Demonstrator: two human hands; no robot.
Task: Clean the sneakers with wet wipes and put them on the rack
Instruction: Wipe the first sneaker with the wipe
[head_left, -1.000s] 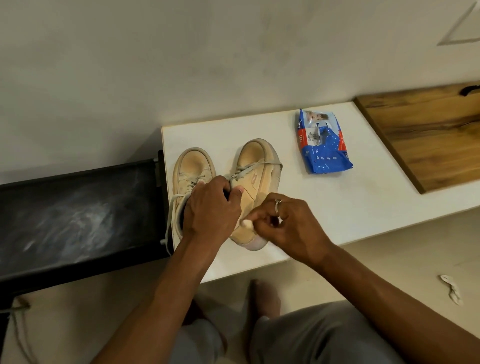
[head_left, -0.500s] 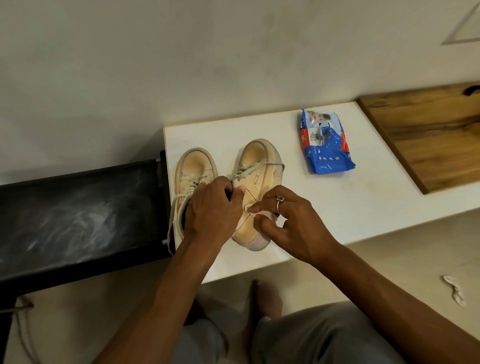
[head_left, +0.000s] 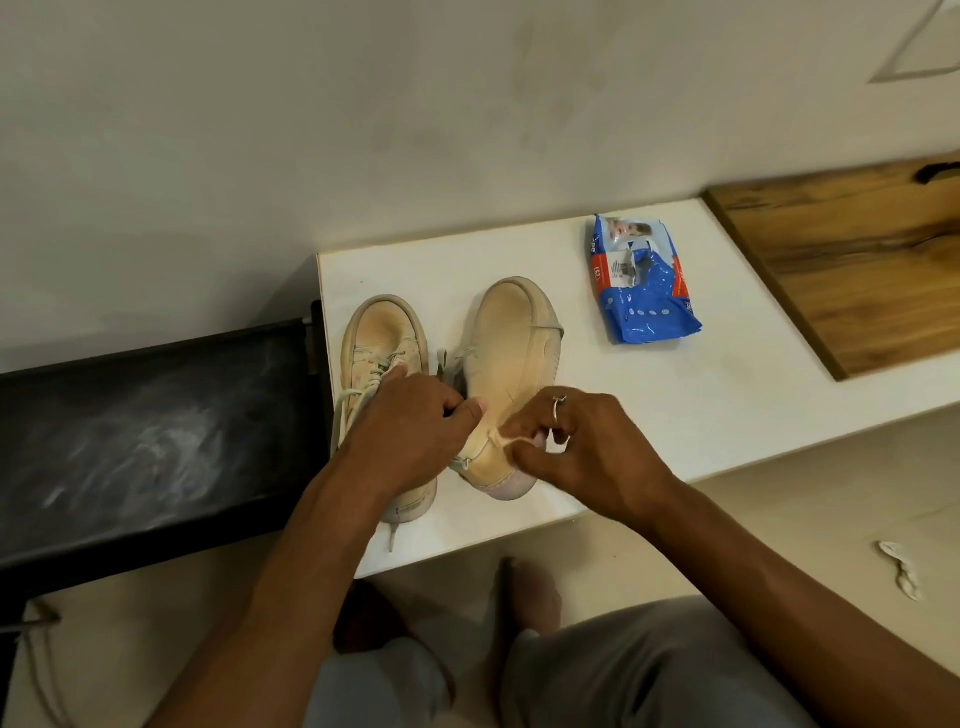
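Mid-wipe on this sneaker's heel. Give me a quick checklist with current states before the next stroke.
1. Left hand grips the tilted sneaker at its collar: ok.
2. Right hand pinches the wet wipe against that sneaker's heel side: ok.
3. Wipe clean enough to use: cannot tell, the fingers hide most of it.
4. Wipes pack lies close by on the white shelf: ok.
5. Second sneaker stands upright, out of the stroke's way: ok.
6. Floor tidy: not ok, a crumpled wipe lies there.
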